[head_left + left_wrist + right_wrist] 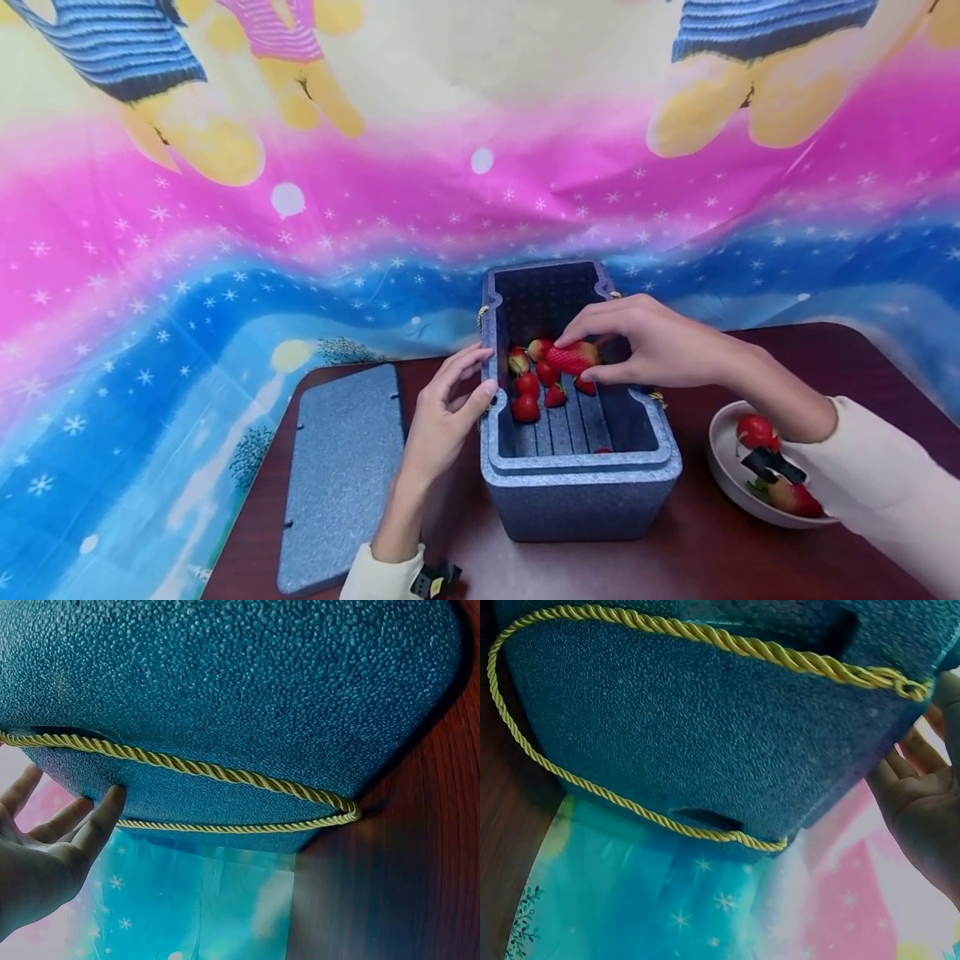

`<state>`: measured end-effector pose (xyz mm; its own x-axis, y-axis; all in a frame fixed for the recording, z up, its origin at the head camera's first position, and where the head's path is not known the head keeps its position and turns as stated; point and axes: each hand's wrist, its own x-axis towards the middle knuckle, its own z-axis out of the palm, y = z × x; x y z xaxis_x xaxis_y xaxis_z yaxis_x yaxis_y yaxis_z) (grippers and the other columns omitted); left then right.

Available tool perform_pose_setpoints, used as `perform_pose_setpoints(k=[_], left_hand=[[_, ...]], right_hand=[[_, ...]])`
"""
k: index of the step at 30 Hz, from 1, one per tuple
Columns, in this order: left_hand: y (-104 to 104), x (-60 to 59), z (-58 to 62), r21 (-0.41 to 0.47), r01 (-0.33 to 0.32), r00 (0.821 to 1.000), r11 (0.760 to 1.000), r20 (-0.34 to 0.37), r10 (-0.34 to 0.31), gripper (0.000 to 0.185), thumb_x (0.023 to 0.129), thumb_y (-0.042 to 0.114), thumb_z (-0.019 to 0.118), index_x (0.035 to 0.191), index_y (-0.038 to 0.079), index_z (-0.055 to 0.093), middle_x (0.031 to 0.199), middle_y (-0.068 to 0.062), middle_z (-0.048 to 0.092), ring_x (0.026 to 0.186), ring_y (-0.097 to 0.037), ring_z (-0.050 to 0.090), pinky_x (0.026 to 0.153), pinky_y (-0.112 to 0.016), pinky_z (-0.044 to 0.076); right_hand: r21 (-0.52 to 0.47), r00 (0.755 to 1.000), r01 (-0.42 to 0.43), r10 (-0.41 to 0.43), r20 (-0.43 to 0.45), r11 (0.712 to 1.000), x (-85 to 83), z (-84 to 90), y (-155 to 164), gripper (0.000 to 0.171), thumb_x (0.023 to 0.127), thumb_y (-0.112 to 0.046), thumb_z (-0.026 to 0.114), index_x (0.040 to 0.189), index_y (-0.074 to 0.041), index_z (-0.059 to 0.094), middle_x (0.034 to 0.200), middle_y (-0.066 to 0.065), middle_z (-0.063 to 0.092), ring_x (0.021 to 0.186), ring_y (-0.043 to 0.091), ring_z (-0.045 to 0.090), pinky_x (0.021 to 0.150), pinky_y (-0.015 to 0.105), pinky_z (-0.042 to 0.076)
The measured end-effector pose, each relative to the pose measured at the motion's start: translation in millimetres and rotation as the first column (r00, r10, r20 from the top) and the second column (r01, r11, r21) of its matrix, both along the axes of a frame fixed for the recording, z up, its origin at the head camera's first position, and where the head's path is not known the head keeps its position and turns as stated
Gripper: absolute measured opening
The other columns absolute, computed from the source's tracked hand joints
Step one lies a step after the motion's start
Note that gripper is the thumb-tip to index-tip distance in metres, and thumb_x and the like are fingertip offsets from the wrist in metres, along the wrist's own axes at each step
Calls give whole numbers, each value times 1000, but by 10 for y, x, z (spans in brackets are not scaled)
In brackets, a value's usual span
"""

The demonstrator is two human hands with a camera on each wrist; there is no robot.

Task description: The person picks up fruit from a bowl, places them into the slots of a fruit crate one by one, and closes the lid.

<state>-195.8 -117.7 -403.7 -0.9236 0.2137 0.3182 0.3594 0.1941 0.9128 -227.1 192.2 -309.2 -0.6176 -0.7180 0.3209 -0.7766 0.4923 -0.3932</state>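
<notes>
A grey foam box (581,508) stands uncovered on the table, with several strawberries (527,385) on its ribbed floor. Over them, inside the box opening, my right hand (648,342) pinches a large red strawberry (572,358) with a paler end between thumb and fingers. My left hand (442,417) touches the box's left rim with extended fingertips and thumb. Seen from the left wrist, its fingers (97,821) lie near the box wall beside a gold rope handle (225,774). The right wrist view has the right hand partly hidden behind the box edge.
A grey foam lid (341,483) lies flat on the dark red table (457,533), left of the box. To the right is a white bowl (723,475) with strawberries, partly covered by the right sleeve (862,475). A printed cloth (420,208) hangs behind.
</notes>
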Motion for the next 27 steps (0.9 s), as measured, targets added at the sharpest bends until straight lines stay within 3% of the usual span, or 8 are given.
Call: perform_pose_setpoints(k=[5,12,17,27], left_hand=[[-1,2,9,-5,-8,1000,1000,1,8,42,105,27,70,147,24,66,162,-1,54,145,-28,58,110,-59,55],[5,14,15,2,-9,1000,1000,8,9,42,105,28,70,147,24,66,162,-2,54,144,-30,59,110,-62,53],[2,14,10,5,-7,1000,1000,-1,7,42,105,28,70,147,24,66,162,-2,54,144,-30,60,110,-62,54],[1,5,-2,5,-4,1000,1000,-18,4,41,105,25,71,146,22,67,161,-3,55,143,-28,61,108,-59,56]], right_hand=[[20,999,-7,6,42,1000,-49,-34,-87,45,88,-16,91,129,-23,77,127,-7,75,109,9,73,90,38,65],[38,998,-27,25,51,999,-128,-82,-154,44,88,-20,91,129,-24,77,127,-9,76,109,6,73,101,56,58],[57,997,-29,25,78,998,-160,-92,-179,42,89,-21,90,130,-24,77,126,-9,76,107,5,72,94,44,61],[111,993,-31,18,113,993,-165,-127,-218,39,90,-18,89,126,-23,78,124,-9,76,106,6,72,90,37,63]])
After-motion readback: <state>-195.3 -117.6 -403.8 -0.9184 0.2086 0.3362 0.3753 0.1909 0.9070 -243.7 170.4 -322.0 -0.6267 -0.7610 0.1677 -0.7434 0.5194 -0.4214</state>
